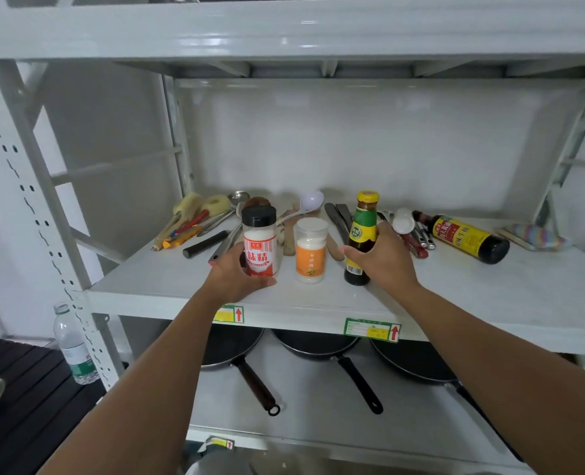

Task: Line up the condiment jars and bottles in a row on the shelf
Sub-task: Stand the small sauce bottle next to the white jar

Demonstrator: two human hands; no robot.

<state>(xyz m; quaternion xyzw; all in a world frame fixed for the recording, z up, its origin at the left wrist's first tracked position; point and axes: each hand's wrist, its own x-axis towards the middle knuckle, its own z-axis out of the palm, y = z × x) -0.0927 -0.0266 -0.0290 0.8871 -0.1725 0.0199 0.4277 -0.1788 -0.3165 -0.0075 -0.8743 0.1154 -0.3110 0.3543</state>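
White shelf (490,296) holds two jars (259,250) (311,255), two bottles (363,231) (469,240): left hand (236,272) grips red jar (259,250), right hand (387,258) grips green-necked bottle (363,231).

The scene is lit brightly and evenly by diffuse white light, its source not being shown. Glare is seen along the glossy upper beam (284,37) and, fainter, on the shelf (490,286). Only faint, soft shadows are cast by the red-labelled jar (259,248) and the green-labelled bottle (363,231), whose print is rendered sharply. The uprights (27,166) are bowed toward the edges by the wide lens; the lower level (301,406) is dimmer.
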